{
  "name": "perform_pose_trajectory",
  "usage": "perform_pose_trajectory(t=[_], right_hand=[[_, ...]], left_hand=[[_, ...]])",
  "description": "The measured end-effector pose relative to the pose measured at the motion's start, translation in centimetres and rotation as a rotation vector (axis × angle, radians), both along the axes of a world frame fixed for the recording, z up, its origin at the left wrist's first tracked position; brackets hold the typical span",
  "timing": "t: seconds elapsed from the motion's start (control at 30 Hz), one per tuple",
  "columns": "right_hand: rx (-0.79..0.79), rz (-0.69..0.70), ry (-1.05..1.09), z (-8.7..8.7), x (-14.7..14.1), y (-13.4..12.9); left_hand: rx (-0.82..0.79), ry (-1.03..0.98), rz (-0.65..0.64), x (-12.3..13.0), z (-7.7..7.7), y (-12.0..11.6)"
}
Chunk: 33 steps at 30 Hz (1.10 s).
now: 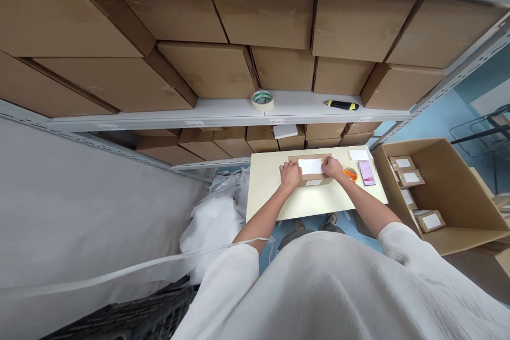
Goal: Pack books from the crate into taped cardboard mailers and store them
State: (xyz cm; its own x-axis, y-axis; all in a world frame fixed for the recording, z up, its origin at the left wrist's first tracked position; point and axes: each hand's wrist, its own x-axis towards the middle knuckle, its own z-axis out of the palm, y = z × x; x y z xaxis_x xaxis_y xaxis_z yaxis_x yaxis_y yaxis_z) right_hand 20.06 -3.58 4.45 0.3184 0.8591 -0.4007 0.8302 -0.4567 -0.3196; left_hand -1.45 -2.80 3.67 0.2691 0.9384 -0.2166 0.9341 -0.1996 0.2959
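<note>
White paper point(311, 166) lies on a cardboard box point(305, 177) atop the table point(263, 191), left hand point(291, 174) curled at its left edge, right hand point(331, 166) seemingly pinching its right (smoothing likely calls for even pressure).

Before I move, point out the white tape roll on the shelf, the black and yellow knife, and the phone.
White tape roll point(263, 107): head view, front of its outer side.
Knife point(343, 105): head view, middle of its handle.
Phone point(367, 172): head view, on its screen.
</note>
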Motion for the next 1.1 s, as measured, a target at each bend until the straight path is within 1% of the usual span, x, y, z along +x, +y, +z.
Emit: perform_pose_trajectory(t=[0.13,0.2,0.23,0.3,0.37,0.4,0.47,0.53,0.67,0.83,0.93,1.0,1.03,1.1], right_hand=[[0.004,0.002,-0.017,0.2,-0.3,-0.6],[0.074,0.049,-0.044,0.1,-0.5,-1.2],[0.124,0.1,-0.072,0.0,-0.8,-1.6],[0.213,0.254,-0.12,-0.4,-1.3,-2.5],[0.254,0.436,-0.127,-0.9,-1.8,-3.4],[0.256,0.514,-0.122,-1.2,-2.0,-3.8],[0.245,0.62,-0.129,-1.8,-2.2,-4.5],[0.229,0.664,-0.152,-2.4,-2.2,-5.0],[0.215,0.652,-0.184,-3.3,-2.3,-5.4],[0.168,0.558,-0.202,-3.6,-2.7,-5.2],[0.114,0.417,-0.21,-3.3,-2.3,-4.9],[0.095,0.319,-0.211,-2.8,-1.6,-4.6],[0.09,0.289,-0.201,-2.5,-1.1,-4.5],[0.077,0.285,-0.157,-1.7,-0.2,-4.2]], left_hand=[[0.017,0.031,-0.007,-0.1,0.3,-0.2],[0.04,0.017,-0.032,-0.4,0.4,-0.4],[0.051,-0.003,-0.072,-0.5,0.4,-0.5],[0.057,-0.05,-0.2,-0.8,0.2,-0.6],[0.038,-0.085,-0.329,-0.9,-0.2,-0.7],[0.027,-0.091,-0.371,-0.9,-0.5,-0.7],[0.006,-0.084,-0.414,-1.0,-1.1,-0.7],[-0.008,-0.068,-0.42,-1.1,-1.6,-0.6],[-0.033,-0.033,-0.395,-1.4,-2.0,-0.4],[-0.058,0.006,-0.356,-1.3,-2.0,-0.4],[-0.078,0.029,-0.299,-1.2,-2.0,-0.4],[-0.096,0.045,-0.262,-1.3,-1.9,-0.1],[-0.105,0.049,-0.265,-1.3,-1.7,0.1],[-0.12,0.043,-0.319,-1.4,-1.4,0.7]])
